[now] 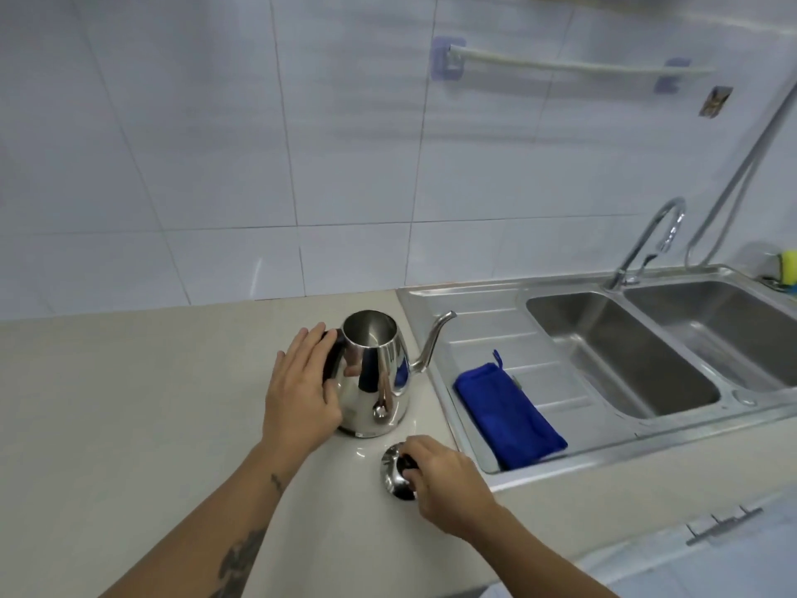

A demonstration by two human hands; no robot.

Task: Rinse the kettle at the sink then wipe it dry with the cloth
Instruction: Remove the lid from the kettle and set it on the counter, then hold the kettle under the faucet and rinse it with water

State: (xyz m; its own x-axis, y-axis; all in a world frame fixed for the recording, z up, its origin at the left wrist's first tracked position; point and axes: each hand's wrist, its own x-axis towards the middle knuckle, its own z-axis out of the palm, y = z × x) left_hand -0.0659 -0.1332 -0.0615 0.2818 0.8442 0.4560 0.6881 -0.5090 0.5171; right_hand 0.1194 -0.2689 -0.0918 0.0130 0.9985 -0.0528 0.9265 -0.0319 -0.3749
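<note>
Kettle stands upright on the counter, lid off, just left of the sink. Left hand curls its fingers around the black handle, grasping it. Right hand pinches the lid by its knob, low on the near counter. Best play, I'd say: park the lid, lift by the handle, keep the spout clear of the rim. Kettle looks empty inside; both basins bare; blue cloth lies folded on the drainboard.
</note>
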